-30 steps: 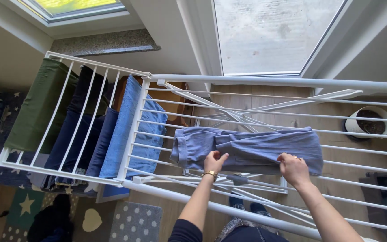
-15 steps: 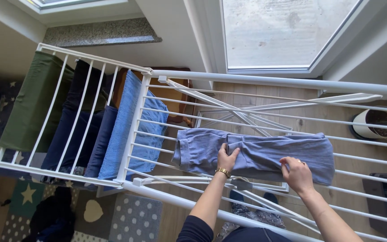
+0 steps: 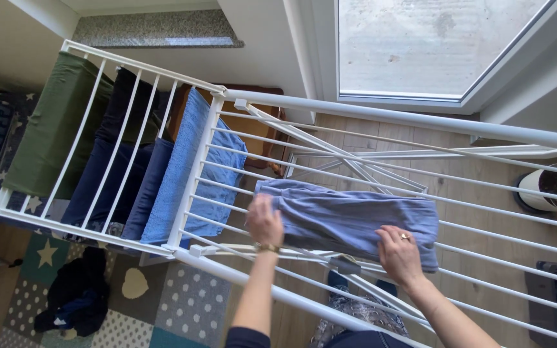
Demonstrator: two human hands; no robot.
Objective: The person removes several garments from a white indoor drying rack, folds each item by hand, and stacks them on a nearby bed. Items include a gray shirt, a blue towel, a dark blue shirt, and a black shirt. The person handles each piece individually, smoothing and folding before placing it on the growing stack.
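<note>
The fingers of the left hand curl closed over the left end of a folded grey-blue cotton garment, while the right hand presses flat, fingers spread, on its near right edge without gripping it. The garment lies across the middle rails of the white metal drying rack, spread but not yet smoothed. Judging by this, most hanging looks done: on the left wing hang one light blue towel, two navy pieces, one black and one olive green cloth. A dark bundle lies on the patterned floor mat.
</note>
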